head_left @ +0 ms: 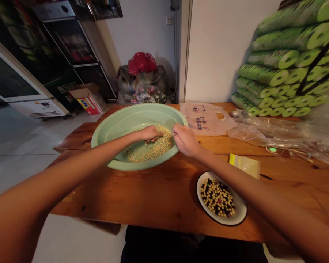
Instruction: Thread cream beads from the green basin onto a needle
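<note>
A large pale green plastic basin (117,124) rests on the wooden table, with yellow soybeans (150,152) spread over its right and near side. My right hand (185,139) grips the basin's right rim, thumb and fingers closed around the edge. Inside the basin, my left hand (150,133) is low at the beans with its fingers curled together; whatever they may hold is hidden. Near the table's front edge, partly under my right forearm, stands a white dark-rimmed dish (239,216) of mixed beans (218,197), yellow and black with a few reddish ones.
Behind the basin lies a printed plastic bag (205,118), with crumpled clear plastic (268,133) to its right. A small yellow-topped packet (245,165) sits beyond my right forearm. Green rolls (282,76) are stacked at the back right. Bulky bags (142,78) stand behind the table.
</note>
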`<state>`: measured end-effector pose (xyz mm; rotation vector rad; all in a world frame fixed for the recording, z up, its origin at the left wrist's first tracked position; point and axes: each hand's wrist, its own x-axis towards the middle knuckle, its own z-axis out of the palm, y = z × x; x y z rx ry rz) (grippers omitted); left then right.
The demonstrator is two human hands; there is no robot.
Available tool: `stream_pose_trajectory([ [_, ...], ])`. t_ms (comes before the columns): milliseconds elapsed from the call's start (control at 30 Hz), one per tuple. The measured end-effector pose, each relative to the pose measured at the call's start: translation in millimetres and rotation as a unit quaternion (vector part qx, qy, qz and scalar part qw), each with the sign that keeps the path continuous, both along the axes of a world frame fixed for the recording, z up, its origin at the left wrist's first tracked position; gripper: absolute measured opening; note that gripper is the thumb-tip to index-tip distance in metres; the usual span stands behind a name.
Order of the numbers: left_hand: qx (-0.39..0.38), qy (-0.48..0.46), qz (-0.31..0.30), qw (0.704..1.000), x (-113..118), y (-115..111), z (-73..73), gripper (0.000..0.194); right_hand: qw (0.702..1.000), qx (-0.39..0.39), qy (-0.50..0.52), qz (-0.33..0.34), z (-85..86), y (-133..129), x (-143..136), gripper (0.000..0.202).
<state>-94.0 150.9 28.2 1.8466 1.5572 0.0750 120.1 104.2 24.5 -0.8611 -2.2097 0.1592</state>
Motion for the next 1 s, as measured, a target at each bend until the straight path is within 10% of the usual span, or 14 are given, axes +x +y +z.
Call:
stream_pose_trajectory([
  [433,-0.240,-0.119,0.050,0.962,-9.8,8.4,-6.7,0.035,0.996,0.003,-0.070,-0.059,5.8,-2.2,-8.0,0.022],
  [1000,-0.322,-0.151,0.065,0.932,-8.1,-1.0,-3.3,0.036,0.992,-0.013,-0.097,-0.077,8.0,-2.3,-9.1,0.023],
])
